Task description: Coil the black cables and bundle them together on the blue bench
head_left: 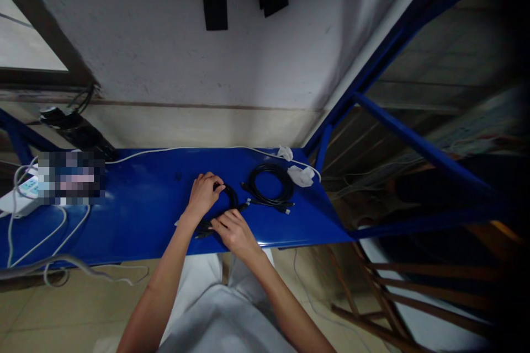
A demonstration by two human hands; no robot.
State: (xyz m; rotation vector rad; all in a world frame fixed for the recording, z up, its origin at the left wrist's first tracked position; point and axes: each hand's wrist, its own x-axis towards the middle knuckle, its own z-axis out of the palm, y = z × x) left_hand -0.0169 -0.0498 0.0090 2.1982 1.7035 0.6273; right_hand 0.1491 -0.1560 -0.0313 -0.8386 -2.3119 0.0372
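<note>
A coiled black cable [232,194] lies on the blue table [144,220] between my hands. My left hand [203,193] has its fingers closed on the far left side of the loop. At the near side, my right hand [232,229] pinches the same coil where its strands and plug ends bunch together. Parts of the loop are hidden under my fingers. To the right, a second coiled black cable [271,199] rests flat, with its connector ends pointing right.
Crumpled white scraps [301,176] sit at the back right corner. A white power strip [25,196] with pale cords is at the left, beside a blurred-out patch. A white cord runs along the back edge. Blue frame bars [397,127] rise right; a wooden chair [385,298] stands below.
</note>
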